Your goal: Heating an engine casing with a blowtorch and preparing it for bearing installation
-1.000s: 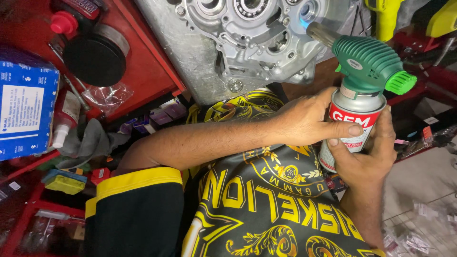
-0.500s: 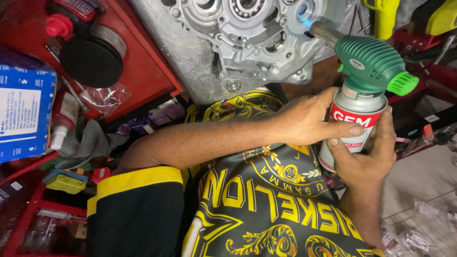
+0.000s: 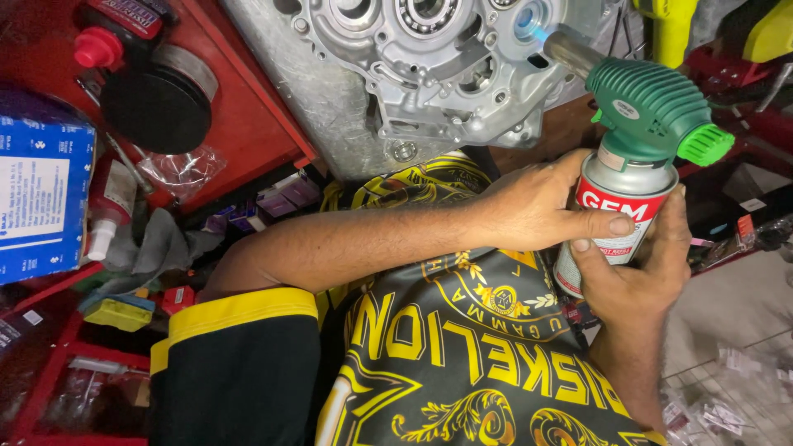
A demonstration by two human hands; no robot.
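Note:
Both my hands hold an upright gas canister [image 3: 626, 183], silver with a red band. My left hand [image 3: 537, 211] wraps it from the left, thumb across the label. My right hand [image 3: 640, 277] cups it from below and behind. A green torch head [image 3: 652, 107] sits on top of the canister. Its metal nozzle [image 3: 567, 49] points up-left at a silver engine casing [image 3: 429, 66], and a small blue flame [image 3: 529, 21] plays on a round bore of the casing. My black and yellow shirt [image 3: 462, 347] fills the lower middle.
A red tray [image 3: 248, 124] at the left holds a black round disc [image 3: 157, 103] and a red-capped bottle [image 3: 99, 45]. A blue box [image 3: 41, 198], a small white bottle [image 3: 103, 223] and a grey rag [image 3: 161, 248] lie lower left. Clear plastic bags [image 3: 727, 405] litter the floor at right.
The torch and both hands have barely moved; the flame stays on the same bore of the casing. The view has drifted slightly.

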